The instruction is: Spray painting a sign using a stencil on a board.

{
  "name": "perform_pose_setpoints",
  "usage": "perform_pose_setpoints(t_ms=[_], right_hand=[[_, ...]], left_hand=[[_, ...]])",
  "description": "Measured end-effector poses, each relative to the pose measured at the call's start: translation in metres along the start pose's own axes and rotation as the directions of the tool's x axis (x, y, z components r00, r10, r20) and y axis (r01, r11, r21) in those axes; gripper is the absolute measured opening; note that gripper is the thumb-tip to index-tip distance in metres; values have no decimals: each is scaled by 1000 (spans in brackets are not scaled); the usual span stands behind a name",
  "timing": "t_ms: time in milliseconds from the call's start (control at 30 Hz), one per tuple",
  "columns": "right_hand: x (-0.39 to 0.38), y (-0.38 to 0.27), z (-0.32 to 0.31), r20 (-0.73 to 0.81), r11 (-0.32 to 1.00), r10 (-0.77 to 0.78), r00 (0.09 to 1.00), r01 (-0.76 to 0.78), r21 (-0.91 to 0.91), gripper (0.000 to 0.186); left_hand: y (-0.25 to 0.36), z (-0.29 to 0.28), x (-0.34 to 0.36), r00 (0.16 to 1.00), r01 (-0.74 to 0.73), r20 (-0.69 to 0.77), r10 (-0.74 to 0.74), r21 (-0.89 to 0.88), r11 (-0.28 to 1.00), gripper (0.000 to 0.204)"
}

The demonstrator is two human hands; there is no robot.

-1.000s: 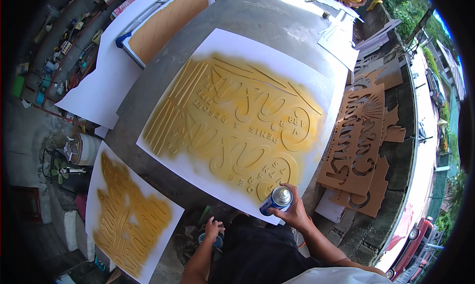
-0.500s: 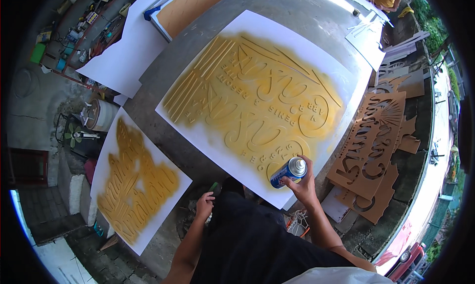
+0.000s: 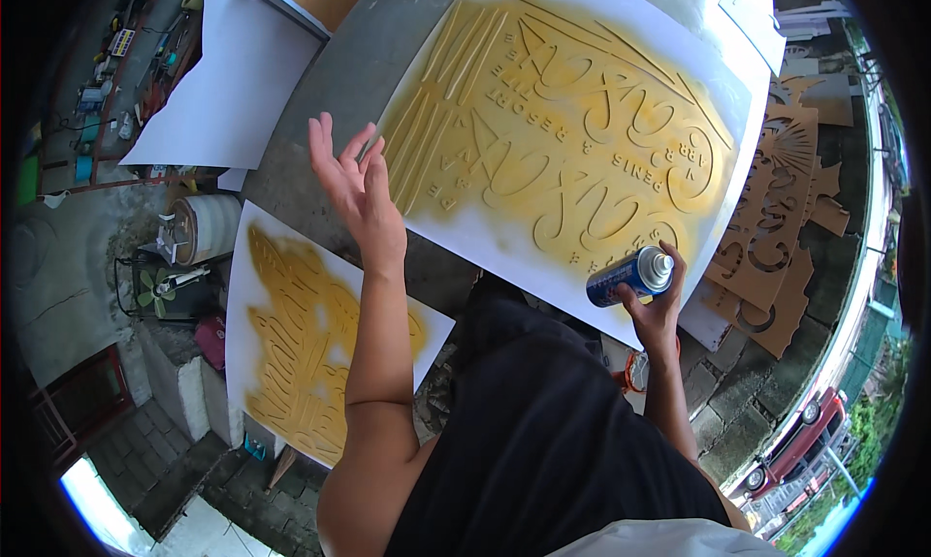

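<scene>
My right hand (image 3: 659,310) is wrapped round a blue spray can (image 3: 621,278) with a silver top, tilted over the near right edge of a large white sheet (image 3: 485,244). Raised letters, curling script and long thin strips lie on that sheet under a gold-yellow coat. Raised on the left, my left hand (image 3: 364,193) is open and holds nothing, its fingers spread beside the sheet's left edge. Below my left forearm is a smaller white sheet (image 3: 320,258) with gold-coated lettering, part of it hidden by the arm.
Both sheets lie near a grey tabletop (image 3: 378,58). Brown cut-out boards (image 3: 776,198) lean at the right. At the left are a white sheet (image 3: 223,82), tool shelves (image 3: 102,92), a drum (image 3: 208,229) and a green-bladed fan (image 3: 155,290). A red vehicle (image 3: 800,441) stands outside.
My left hand has risen from beside my body and spread its fingers; the small green thing at it no longer shows. The view has shifted, while the right hand keeps the can.
</scene>
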State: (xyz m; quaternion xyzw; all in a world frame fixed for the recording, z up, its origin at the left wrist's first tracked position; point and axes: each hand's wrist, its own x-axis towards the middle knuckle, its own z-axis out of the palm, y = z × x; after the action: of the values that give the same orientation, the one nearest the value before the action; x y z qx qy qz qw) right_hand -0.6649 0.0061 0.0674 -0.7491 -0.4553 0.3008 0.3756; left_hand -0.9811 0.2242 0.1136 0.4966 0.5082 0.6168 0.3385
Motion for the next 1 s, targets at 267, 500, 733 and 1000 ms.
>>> perform_pose_setpoints(t_ms=[267, 500, 733, 1000], right_hand=[[-14, -79, 61, -157, 988, 117, 981, -99, 119, 97], [-10, -83, 80, -215, 960, 145, 966, -86, 266, 93], [24, -91, 119, -76, 929, -39, 996, 64, 365, 100], [52, -140, 180, -88, 943, -201, 976, 217, 252, 105]], left_hand=[[-58, 9, -10, 132, -125, 924, -358, 374, 919, 74], [-58, 29, -77, 29, 121, 994, -110, 105, 987, 106], [-45, -6, -53, 87, 78, 911, -402, 396, 915, 85], [-47, -61, -9, 216, 159, 885, -413, 386, 909, 79]])
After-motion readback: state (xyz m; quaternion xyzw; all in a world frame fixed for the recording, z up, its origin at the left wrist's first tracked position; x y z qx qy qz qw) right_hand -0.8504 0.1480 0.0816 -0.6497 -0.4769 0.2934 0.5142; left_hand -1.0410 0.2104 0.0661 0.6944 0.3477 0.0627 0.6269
